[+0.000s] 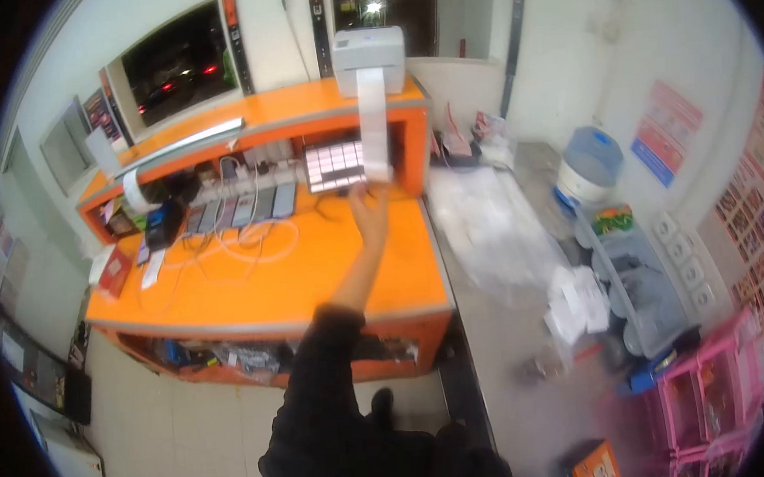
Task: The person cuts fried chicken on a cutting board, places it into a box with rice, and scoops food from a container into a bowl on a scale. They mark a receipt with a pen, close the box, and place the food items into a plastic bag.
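My left hand (369, 215) reaches up over the orange counter (340, 267), its fingers apart just below the lower end of a long white paper strip (374, 125). Blur hides whether the fingertips touch the paper. The strip hangs from the front of a white label printer (369, 54) on the upper shelf. Behind the strip, to its left, stands a lit tablet (334, 166). Several phones (245, 208) with white cables lean in a row further left. My right hand is not in view.
A black device (164, 224) and a red and white box (111, 271) stand on the counter's left. On the grey table (496, 389) at right are plastic bags (495, 223), crumpled white papers (576, 305), a grey bin (638, 284) and a blue-topped container (589, 166). Pink drawers (706, 385) stand beyond.
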`<state>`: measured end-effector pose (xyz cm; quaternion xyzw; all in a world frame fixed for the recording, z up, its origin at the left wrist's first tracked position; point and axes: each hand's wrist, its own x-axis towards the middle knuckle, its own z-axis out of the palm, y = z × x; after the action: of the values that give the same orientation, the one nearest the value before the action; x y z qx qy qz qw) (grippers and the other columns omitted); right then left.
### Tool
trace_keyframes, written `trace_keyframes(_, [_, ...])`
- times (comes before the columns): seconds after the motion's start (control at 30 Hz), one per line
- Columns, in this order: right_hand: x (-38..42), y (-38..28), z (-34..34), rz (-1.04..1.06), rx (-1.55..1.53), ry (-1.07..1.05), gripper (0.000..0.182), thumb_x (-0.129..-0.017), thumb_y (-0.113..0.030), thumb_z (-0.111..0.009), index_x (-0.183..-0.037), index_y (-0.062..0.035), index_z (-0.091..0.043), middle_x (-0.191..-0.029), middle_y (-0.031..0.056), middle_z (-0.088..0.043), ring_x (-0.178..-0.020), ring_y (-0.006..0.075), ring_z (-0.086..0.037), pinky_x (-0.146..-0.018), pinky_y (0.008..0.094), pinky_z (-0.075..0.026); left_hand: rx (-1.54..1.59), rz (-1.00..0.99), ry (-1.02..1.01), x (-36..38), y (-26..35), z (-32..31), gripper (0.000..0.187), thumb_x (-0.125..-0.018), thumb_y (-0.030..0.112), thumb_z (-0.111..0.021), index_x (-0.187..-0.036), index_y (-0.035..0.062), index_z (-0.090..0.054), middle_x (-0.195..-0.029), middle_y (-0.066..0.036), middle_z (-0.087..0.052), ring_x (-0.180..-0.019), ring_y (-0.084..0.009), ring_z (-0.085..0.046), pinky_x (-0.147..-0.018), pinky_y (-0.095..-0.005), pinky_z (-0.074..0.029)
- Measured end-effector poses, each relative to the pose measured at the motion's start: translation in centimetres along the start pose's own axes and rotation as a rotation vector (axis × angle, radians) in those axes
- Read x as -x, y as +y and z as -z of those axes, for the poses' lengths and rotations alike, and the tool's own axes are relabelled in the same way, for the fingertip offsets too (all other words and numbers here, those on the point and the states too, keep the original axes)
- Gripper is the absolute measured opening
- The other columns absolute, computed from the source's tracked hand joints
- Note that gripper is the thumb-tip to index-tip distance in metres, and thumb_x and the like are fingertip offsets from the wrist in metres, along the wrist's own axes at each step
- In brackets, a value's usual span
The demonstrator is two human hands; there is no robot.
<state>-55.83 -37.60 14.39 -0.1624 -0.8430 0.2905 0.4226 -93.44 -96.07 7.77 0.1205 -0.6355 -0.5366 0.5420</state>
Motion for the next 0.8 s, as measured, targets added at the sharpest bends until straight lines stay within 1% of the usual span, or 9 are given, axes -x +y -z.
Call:
trace_keyframes(0.13, [0.9, -11.1, -16.7, 0.127, -0.351, -0.489, 0.028, -0.085, -0.019, -0.061, -0.107, -0.0008, -0.06, -0.094, 0.0144, -0.065, -0.085, 0.0244, -0.06, -0.076, 0.0324, -0.048, -0.221, 0.184, -0.114, -14.6, -11.0, -2.0, 0.099, -0.066, 0.029, -0.078, -0.135, -0.0063, -0.017, -0.132, -0.025, -0.034, -0.12, -0.0281, -0.038, -0.095, -0.0352, -0.035])
trace_keyframes(0.2, [0.8, -17.5, -24.6, 0.274, -0.448, -0.76, 0.016, -0.078, -0.005, -0.06, -0.093, -0.0001, -0.061, -0.091, 0.0109, -0.063, -0.079, 0.0203, -0.06, -0.078, 0.0299, -0.045, -0.04, 0.347, -0.398, -16.5, -15.8, -2.6, 0.068, -0.07, 0.025, -0.075, -0.121, -0.0054, -0.043, -0.11, -0.016, -0.056, -0.096, -0.0215, -0.055, -0.081, -0.0291, -0.045])
trace_keyframes(0.23, [0.7, -20.3, -28.9, 0.318, -0.542, -0.836, 0.02, -0.073, -0.001, -0.064, -0.093, -0.0003, -0.061, -0.092, 0.0133, -0.064, -0.086, 0.0272, -0.061, -0.078, 0.0341, -0.046, 0.058, 0.474, -0.588, -15.7, -15.8, -2.0, 0.054, -0.072, 0.023, -0.073, -0.114, -0.0042, -0.052, -0.1, -0.012, -0.062, -0.086, -0.0184, -0.059, -0.075, -0.0263, -0.047])
trace_keyframes(0.33, [0.6, -28.2, -42.4, 0.318, -0.75, -0.922, 0.054, -0.071, -0.014, -0.072, -0.118, -0.0008, -0.05, -0.121, 0.0156, -0.052, -0.113, 0.0274, -0.049, -0.094, 0.0349, -0.038, -0.055, 0.379, -0.637, -10.9, -13.3, -0.2, 0.03, -0.078, 0.018, -0.068, -0.1, -0.0008, -0.061, -0.088, -0.006, -0.064, -0.076, -0.0122, -0.06, -0.069, -0.0239, -0.047])
trace_keyframes(0.4, [1.4, -32.4, -50.4, 0.438, -0.796, -0.973, 0.082, -0.067, -0.021, -0.076, -0.133, -0.0005, -0.031, -0.132, 0.0172, -0.041, -0.125, 0.0276, -0.035, -0.103, 0.0354, -0.027, 0.194, 0.609, -0.596, -9.0, -6.1, 2.0, 0.026, -0.08, 0.015, -0.065, -0.101, -0.0003, -0.06, -0.089, -0.006, -0.064, -0.077, -0.0118, -0.06, -0.068, -0.0246, -0.048])
trace_keyframes(0.43, [2.4, -34.4, -53.0, 0.482, -0.877, -0.962, 0.083, -0.069, -0.014, -0.075, -0.135, -0.0008, -0.026, -0.121, 0.0164, -0.05, -0.114, 0.0245, -0.047, -0.096, 0.0346, -0.037, 0.234, 0.665, -0.595, -7.8, -4.3, 3.1, 0.025, -0.081, 0.014, -0.064, -0.101, -0.0002, -0.06, -0.088, -0.006, -0.064, -0.077, -0.0116, -0.06, -0.068, -0.0248, -0.048])
trace_keyframes(0.5, [4.4, -36.3, -54.6, -0.076, -1.181, -1.365, 0.076, -0.074, -0.006, -0.069, -0.135, -0.001, -0.025, -0.099, 0.0129, -0.06, -0.094, 0.0183, -0.057, -0.081, 0.0304, -0.046, 0.324, 0.781, -0.575, -5.0, -1.9, 5.6, 0.022, -0.082, 0.012, -0.063, -0.1, -0.0001, -0.06, -0.089, -0.006, -0.064, -0.077, -0.0115, -0.061, -0.068, -0.0248, -0.049])
trace_keyframes(0.6, [5.4, -38.1, -52.0, -0.171, -1.134, -1.456, 0.067, -0.077, 0.0, -0.064, -0.133, -0.0013, -0.027, -0.08, 0.0071, -0.062, -0.076, 0.0123, -0.059, -0.067, 0.0245, -0.048, 0.452, 0.868, -0.524, -4.0, -0.2, 8.3, 0.02, -0.083, 0.007, -0.061, -0.101, -0.0009, -0.059, -0.09, -0.008, -0.065, -0.077, -0.0122, -0.061, -0.069, -0.0242, -0.049])
trace_keyframes(0.8, [6.0, -38.1, -50.2, -0.228, -1.15, -1.437, 0.062, -0.078, 0.001, -0.062, -0.13, -0.0011, -0.03, -0.076, 0.007, -0.062, -0.072, 0.0119, -0.059, -0.064, 0.023, -0.047, 0.361, 0.826, -0.509, -2.8, 0.6, 10.6, 0.021, -0.082, 0.008, -0.061, -0.1, -0.002, -0.058, -0.092, -0.011, -0.064, -0.077, -0.0161, -0.061, -0.071, -0.0257, -0.048])
